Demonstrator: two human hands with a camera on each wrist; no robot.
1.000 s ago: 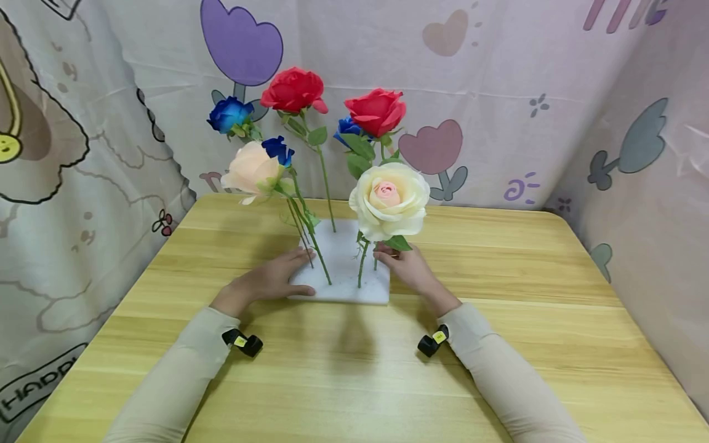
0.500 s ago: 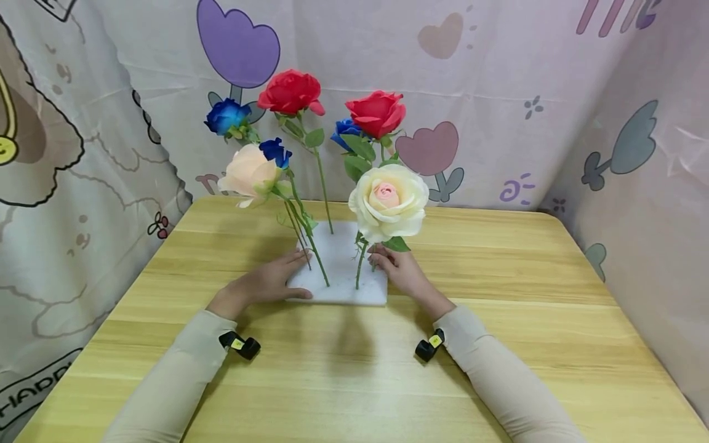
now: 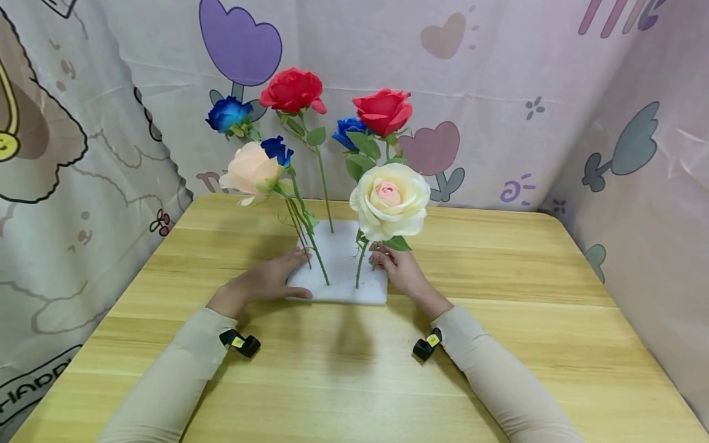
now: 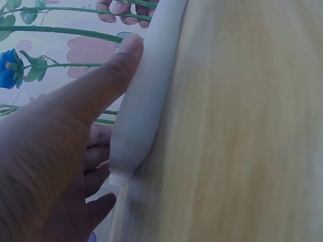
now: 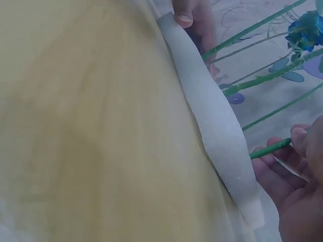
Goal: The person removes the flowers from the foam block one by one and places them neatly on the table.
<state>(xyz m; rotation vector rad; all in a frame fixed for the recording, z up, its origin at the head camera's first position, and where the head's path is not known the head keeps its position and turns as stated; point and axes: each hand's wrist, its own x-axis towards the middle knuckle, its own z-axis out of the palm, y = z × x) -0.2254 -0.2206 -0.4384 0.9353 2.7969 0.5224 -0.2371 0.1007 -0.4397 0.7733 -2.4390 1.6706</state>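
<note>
In the head view, a white foam-like board (image 3: 338, 295) lies on the table with several artificial roses standing in it. My left hand (image 3: 266, 278) rests spread over the board's left front corner, thumb on the front part and fingers along the left side. The right hand (image 3: 401, 269) pinches a green stem (image 5: 272, 148) low, just above the board; it seems to belong to the right red rose (image 3: 383, 112). A cream rose (image 3: 390, 200) stands in front of that stem and hides part of it. Another red rose (image 3: 292, 89) rises at the back.
Blue roses (image 3: 229, 114) and a pale peach rose (image 3: 249, 169) lean out at the left. One more blue rose (image 3: 350, 131) is beside the right red rose. Patterned cloth (image 3: 498, 123) hangs behind the wooden table (image 3: 471, 264).
The right red rose has shifted slightly to the right over the last half second, its leaves moving with it. Both hands have stayed in nearly the same place.
</note>
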